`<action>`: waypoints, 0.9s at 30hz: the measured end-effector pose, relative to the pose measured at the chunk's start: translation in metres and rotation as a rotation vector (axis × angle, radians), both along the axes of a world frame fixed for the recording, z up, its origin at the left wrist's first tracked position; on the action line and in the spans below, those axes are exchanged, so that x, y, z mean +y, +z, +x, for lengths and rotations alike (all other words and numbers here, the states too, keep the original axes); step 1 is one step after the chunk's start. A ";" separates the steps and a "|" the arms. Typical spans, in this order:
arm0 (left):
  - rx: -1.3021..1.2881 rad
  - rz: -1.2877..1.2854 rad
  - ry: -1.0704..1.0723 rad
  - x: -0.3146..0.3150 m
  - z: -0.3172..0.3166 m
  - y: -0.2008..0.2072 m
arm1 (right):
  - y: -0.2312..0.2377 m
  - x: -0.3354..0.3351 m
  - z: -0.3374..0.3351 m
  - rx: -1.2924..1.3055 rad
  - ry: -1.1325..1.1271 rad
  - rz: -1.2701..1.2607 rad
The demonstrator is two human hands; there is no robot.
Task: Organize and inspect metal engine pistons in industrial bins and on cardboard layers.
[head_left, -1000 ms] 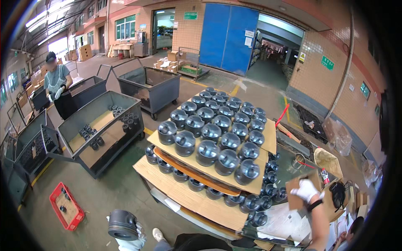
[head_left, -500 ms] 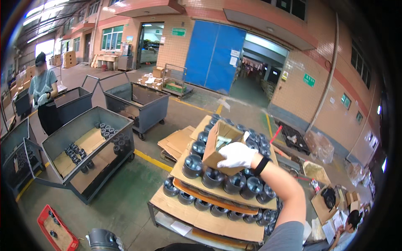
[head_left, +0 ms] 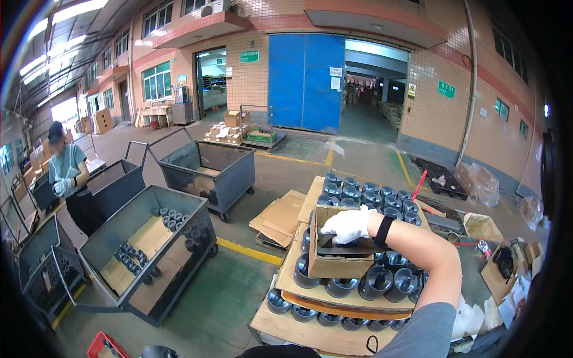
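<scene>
My right hand (head_left: 347,225), in a white glove with a black band at the wrist, reaches down into an open cardboard box (head_left: 339,267). Its fingertips are partly hidden inside, and whatever they touch there cannot be made out. Under the box stand rows of dark, hollow cylindrical metal parts (head_left: 376,280) on a cardboard sheet. A lower layer holds more such parts (head_left: 304,312). At the bottom edge the top of another dark cylindrical part (head_left: 158,352) just shows. My left hand is out of the picture.
Grey metal bins (head_left: 149,250) on wheels stand to the left, one holding dark parts. A co-worker (head_left: 68,173) stands behind them. Flat cardboard (head_left: 279,219) lies beside the stack. A red crate (head_left: 105,346) sits at lower left. A blue door (head_left: 305,83) is beyond.
My right hand has gone from the box's edge down into it. The view has shifted, and the cylindrical part at the bottom, with white glove beside it earlier, has mostly left the picture.
</scene>
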State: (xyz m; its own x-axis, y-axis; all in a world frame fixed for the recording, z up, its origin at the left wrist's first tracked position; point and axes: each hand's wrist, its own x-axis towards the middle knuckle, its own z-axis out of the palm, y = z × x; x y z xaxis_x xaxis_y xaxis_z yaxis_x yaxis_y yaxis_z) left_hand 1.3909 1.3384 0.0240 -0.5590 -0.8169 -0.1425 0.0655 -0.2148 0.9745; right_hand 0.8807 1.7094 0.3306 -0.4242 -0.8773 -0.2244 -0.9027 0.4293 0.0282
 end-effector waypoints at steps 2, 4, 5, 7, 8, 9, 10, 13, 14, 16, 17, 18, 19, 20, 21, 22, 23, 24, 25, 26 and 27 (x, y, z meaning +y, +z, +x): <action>-0.054 -0.109 -0.041 0.002 -0.029 0.014 | -0.001 -0.009 -0.003 -0.042 -0.108 0.008; -0.044 -0.328 -0.007 0.008 -0.050 0.024 | -0.021 -0.012 -0.022 -0.306 -0.304 0.052; -0.039 -0.433 0.012 0.011 -0.057 0.028 | -0.026 -0.013 -0.023 -0.312 -0.304 0.048; -0.119 -0.566 -0.048 0.012 -0.063 0.037 | -0.032 -0.017 -0.022 -0.088 0.195 -0.079; -0.171 -0.613 -0.080 0.010 -0.067 0.039 | -0.030 -0.020 -0.018 -0.019 0.067 0.023; -0.222 -0.659 -0.106 0.003 -0.068 0.040 | -0.033 -0.023 -0.015 0.031 -0.028 0.045; -0.134 -0.500 -0.147 -0.014 -0.070 0.022 | -0.059 -0.007 -0.029 -0.060 -0.125 -0.046; 0.130 0.066 -0.125 -0.021 -0.082 0.063 | -0.050 0.007 -0.033 -0.269 -0.372 -0.143; 0.232 0.229 -0.075 -0.035 -0.079 0.061 | -0.026 0.002 -0.018 -0.409 -0.508 -0.163; 0.004 -0.243 -0.083 -0.048 -0.081 0.085 | 0.014 0.019 0.002 -0.253 -0.360 -0.249; -0.216 -0.740 -0.063 -0.054 -0.085 0.102 | 0.034 0.031 0.007 0.037 -0.054 -0.294; 0.109 -0.094 -0.006 -0.061 -0.090 0.112 | 0.059 0.022 0.019 -0.052 -0.417 -0.365; 0.112 -0.090 -0.021 -0.087 -0.092 0.103 | 0.082 0.007 0.036 -0.145 -0.772 -0.434; 0.114 0.028 -0.144 -0.122 -0.093 0.078 | 0.096 -0.007 0.057 -0.263 -0.870 -0.622; 0.113 0.145 -0.265 -0.156 -0.097 0.053 | 0.107 -0.025 0.078 -0.383 -0.962 -0.815; 0.097 0.260 -0.362 -0.176 -0.093 0.035 | 0.115 -0.058 0.097 -0.323 -0.889 -0.796; 0.135 0.245 -0.363 -0.185 -0.099 0.040 | 0.115 -0.088 0.110 -0.151 -0.771 -0.691; 0.171 0.227 -0.356 -0.196 -0.109 0.047 | 0.111 -0.118 0.125 0.051 -0.486 -0.578; 0.141 0.225 -0.311 -0.199 -0.116 0.073 | 0.084 -0.156 0.139 -0.230 -0.452 -0.782; 0.552 0.874 -0.337 -0.190 -0.127 0.111 | 0.064 -0.190 0.156 0.078 -0.116 -0.629; 1.004 1.490 -0.325 -0.185 -0.138 0.131 | 0.057 -0.227 0.189 -0.033 -0.108 -0.574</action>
State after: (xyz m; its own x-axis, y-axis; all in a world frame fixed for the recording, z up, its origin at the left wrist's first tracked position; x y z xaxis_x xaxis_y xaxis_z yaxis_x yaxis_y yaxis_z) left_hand 1.2533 1.1532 0.1546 -0.9747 -0.1913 -0.1158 0.2220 -0.8904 -0.3973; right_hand 1.0698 1.4824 0.3873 -0.5185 -0.8147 0.2597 -0.8496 0.4567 -0.2637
